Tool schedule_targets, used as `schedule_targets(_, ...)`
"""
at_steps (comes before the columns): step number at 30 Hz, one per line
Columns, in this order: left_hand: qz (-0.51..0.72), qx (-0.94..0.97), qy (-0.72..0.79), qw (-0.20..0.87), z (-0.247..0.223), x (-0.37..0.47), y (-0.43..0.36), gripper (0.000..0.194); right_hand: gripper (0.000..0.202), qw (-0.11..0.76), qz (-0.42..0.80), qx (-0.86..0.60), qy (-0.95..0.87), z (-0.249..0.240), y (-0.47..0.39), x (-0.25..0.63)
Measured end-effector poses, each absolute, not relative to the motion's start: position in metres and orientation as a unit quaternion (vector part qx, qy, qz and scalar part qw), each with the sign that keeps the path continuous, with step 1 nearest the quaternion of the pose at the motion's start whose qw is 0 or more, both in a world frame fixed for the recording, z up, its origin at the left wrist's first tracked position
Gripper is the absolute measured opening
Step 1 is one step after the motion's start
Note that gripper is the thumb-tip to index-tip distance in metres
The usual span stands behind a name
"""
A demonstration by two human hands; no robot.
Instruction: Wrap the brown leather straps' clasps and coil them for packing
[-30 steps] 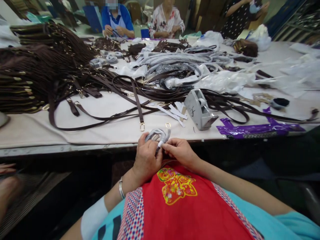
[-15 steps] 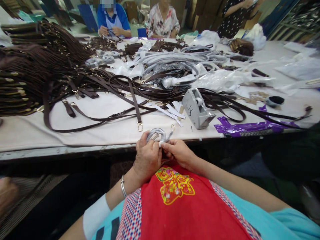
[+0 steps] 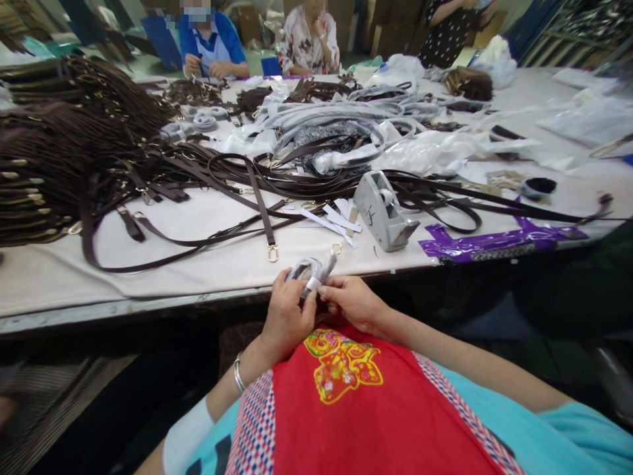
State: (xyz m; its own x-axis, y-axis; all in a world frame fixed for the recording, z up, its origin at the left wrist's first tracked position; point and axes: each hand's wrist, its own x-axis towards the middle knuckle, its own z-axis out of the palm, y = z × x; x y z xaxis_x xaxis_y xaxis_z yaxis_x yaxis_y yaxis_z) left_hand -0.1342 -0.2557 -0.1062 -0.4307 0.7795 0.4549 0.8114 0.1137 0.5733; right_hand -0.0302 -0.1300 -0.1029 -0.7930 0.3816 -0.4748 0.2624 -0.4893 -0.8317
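Observation:
My left hand (image 3: 285,320) is closed around a coiled strap in grey-white wrapping (image 3: 302,266), held just over the table's front edge. A narrow white band (image 3: 313,284) goes around the coil. With fingertips pinched together, my right hand (image 3: 357,302) is at the right edge of that band. One end of the strap sticks up to the right and carries a gold metal clasp (image 3: 337,249). The undersides of the coil and band are hidden by my fingers.
A grey tape dispenser (image 3: 383,214) stands beyond my hands, beside loose white paper strips (image 3: 341,221). Dark brown straps (image 3: 237,165) spread across the table, with a tall pile (image 3: 74,132) at left. Purple tape (image 3: 475,241) lies along the right edge. Several people are opposite.
My left thumb has shifted lower, so more of the white band shows. The coil's clasp end leans slightly differently. Across the table, one person's hand has risen towards the head.

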Motion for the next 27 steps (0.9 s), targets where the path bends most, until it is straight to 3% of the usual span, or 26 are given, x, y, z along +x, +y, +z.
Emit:
schedule_targets(6, -0.5, -0.362, -0.728, -0.298, -0.098, -0.134, -0.261, 0.028, 0.031, 0.127, 0.747, -0.266, -0.596, -0.097, -0.129, -0.028)
schedule_targets(11, -0.574, -0.283, -0.643, -0.42, -0.097, -0.135, -0.262, 0.033, 0.03, 0.14, 0.749, -0.242, -0.601, -0.098, -0.125, -0.026)
schedule_targets(20, -0.71, -0.139, -0.438, -0.533, -0.108, -0.121, -0.258, 0.019, 0.026, 0.094, 0.765, -0.208, -0.602, -0.105, -0.116, -0.026)
schedule_targets(27, -0.665, -0.202, -0.508, -0.509, -0.104, -0.121, -0.261, 0.029, 0.014, 0.07, 0.737, -0.207, -0.639, -0.097, -0.12, -0.029)
